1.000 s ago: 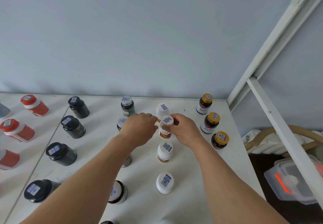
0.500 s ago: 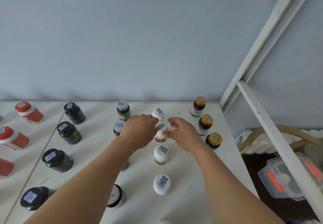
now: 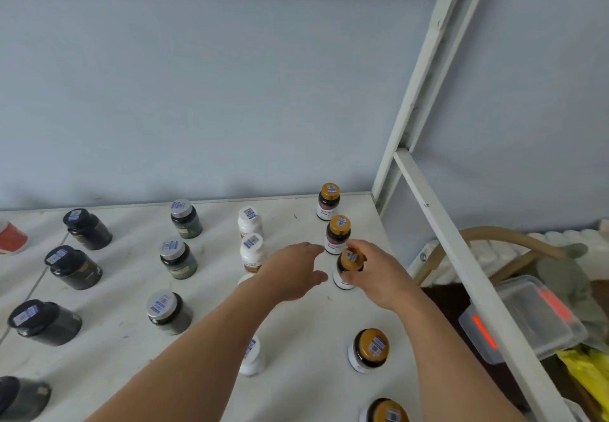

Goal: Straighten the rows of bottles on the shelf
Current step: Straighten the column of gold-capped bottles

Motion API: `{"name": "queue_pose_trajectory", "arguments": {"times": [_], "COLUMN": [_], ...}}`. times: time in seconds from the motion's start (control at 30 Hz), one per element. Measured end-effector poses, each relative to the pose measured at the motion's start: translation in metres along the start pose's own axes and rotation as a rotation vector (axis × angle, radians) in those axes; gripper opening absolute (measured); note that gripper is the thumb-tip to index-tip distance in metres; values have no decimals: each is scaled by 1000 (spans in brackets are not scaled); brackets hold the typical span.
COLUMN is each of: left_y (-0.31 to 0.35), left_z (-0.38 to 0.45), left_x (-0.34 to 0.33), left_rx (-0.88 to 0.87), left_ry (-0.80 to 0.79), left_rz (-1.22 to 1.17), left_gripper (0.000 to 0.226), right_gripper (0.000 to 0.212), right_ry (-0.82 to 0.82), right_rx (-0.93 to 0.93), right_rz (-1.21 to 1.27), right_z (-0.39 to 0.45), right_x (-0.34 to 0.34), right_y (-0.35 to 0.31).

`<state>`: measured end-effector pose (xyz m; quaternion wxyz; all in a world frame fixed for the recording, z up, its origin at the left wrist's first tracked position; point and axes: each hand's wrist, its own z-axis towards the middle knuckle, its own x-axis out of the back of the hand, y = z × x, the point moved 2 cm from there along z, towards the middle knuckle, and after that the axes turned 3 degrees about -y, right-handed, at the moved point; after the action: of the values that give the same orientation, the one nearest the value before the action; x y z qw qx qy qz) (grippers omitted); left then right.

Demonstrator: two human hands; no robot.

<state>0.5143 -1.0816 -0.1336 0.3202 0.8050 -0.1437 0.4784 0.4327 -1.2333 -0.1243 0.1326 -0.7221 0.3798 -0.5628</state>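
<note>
Head view, moment of transfer between rows. Both hands now shifted rightward, off the white-capped bottle (image 3: 251, 252) handled half a second ago and onto the gold-capped row at the shelf's right edge. Right hand (image 3: 379, 276) curled round the third gold-capped bottle (image 3: 349, 268), fingers wrapped on its far side and thumb at the label, bottle upright on the white shelf (image 3: 296, 329). Left hand (image 3: 291, 271) just left of that bottle, fingers relaxed and slightly spread, holding nothing; contact with the bottle not resolvable. Second gold-capped bottle (image 3: 338, 233) immediately beyond the right hand's fingertips, rearmost one (image 3: 329, 201) farther still, near the wall. Two more gold caps nearer than the right wrist, the closer (image 3: 369, 349) well apart from the gripped bottle. White-capped row, behind and under the left hand, evidently treated as finished. Present step, by inference: aligning the gripped bottle with its two rear neighbours. Dark-capped rows far left of the left forearm untouched at this instant.
</note>
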Motion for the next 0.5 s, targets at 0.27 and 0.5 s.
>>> {"name": "queue_pose_trajectory", "arguments": {"times": [0.27,0.5], "left_y": [16,17], "left_z": [9,11], "left_x": [-19,-9], "left_rx": [30,13], "left_ry": [-80,-111], "left_rz": [-278,-428], "left_gripper": [48,37], "right_gripper": [47,51], "right_ry": [50,69], "right_rx": [34,43], "right_rz": [69,128], "right_z": [2,5], "right_x": [6,16], "right_y": [3,-2]}}
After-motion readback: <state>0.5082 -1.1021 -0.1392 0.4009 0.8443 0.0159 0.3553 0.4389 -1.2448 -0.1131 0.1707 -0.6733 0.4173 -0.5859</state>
